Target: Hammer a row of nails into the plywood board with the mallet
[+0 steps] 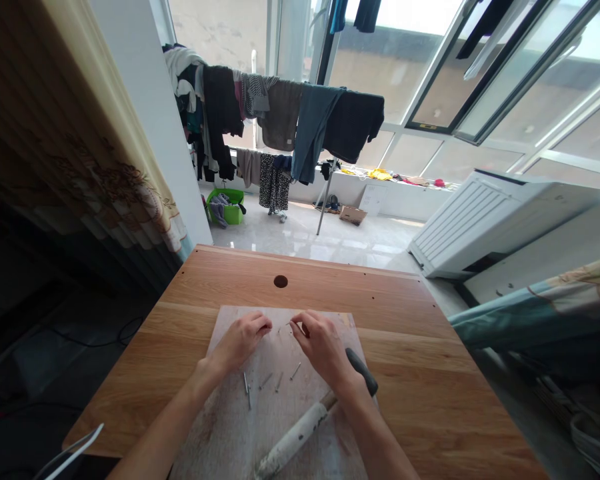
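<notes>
Over the far part of a pale wooden board [300, 427], my left hand [250, 333] is closed with its fingers curled together; what they hold, if anything, is hidden. To its right, my right hand [317, 337] pinches a thin nail [288, 324] between thumb and forefinger, just above the board. Several loose metal nails [279, 382] lie on the board between my forearms. A mallet with a dark head [362, 372] and a worn whitish handle [295, 440] lies slantwise on the board, partly covered by my right forearm.
The board rests on a brown wooden table [420, 387] with a round hole [281, 281] near its far edge. Beyond stand a laundry rack hung with clothes [280, 113] and a green basket [226, 205]. Curtains [145, 180] hang left; a white cabinet-like unit [475, 220] stands right.
</notes>
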### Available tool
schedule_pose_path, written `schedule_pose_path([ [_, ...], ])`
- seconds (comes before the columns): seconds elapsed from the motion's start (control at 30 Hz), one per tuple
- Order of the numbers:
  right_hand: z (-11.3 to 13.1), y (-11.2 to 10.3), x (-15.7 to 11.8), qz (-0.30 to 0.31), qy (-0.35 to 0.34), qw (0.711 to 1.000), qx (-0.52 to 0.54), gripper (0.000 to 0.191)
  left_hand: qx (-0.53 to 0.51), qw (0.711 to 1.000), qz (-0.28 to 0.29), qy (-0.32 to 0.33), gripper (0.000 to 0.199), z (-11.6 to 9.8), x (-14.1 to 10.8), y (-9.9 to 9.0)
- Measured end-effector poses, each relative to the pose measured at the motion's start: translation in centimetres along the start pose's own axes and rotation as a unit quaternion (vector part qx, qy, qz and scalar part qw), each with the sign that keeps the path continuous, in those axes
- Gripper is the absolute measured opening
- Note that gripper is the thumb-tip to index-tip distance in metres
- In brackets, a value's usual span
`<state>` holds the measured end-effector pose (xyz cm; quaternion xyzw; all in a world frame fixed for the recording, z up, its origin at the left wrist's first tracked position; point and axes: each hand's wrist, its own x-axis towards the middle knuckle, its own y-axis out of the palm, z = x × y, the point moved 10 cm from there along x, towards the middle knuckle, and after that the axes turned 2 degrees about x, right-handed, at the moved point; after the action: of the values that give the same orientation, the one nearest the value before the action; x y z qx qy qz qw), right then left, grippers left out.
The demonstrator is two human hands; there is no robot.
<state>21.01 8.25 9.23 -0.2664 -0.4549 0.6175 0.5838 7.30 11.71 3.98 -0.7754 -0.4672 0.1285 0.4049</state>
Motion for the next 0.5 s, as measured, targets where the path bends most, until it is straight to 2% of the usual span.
schedule_pose_path([
  [0.1,2.0,0.6,-2.2,0.013,-0.059,0.998,-0.008,0.029,0.010,0.999,-0.023,0.020,0.018,-0.5,0.5,-0.9],
  [0.2,4.1,2.9,-5.2,0.059,-0.132,0.989,-0.016,0.027,0.000,0.996,-0.087,0.035,0.015,-1.7,1.3,-4.0],
  [0.27,4.5,4.1,-6.5,0.095,-0.146,0.985,0.001,0.020,0.007,0.993,-0.111,0.037,0.014,-2.8,1.6,-6.1],
  [0.37,2.8,3.8,-5.9,0.092,-0.068,0.993,0.036,0.020,0.031,0.994,-0.092,0.045,0.015,-4.5,0.8,-7.1],
  [0.43,0.9,2.8,-4.4,0.063,0.007,0.997,0.039,0.021,0.048,0.994,-0.073,0.059,0.015,-5.3,-0.9,-6.4],
  [0.5,-0.4,2.3,-2.9,0.044,0.053,0.997,0.034,0.019,0.057,0.994,-0.060,0.072,0.017,-5.7,-3.3,-4.7],
])
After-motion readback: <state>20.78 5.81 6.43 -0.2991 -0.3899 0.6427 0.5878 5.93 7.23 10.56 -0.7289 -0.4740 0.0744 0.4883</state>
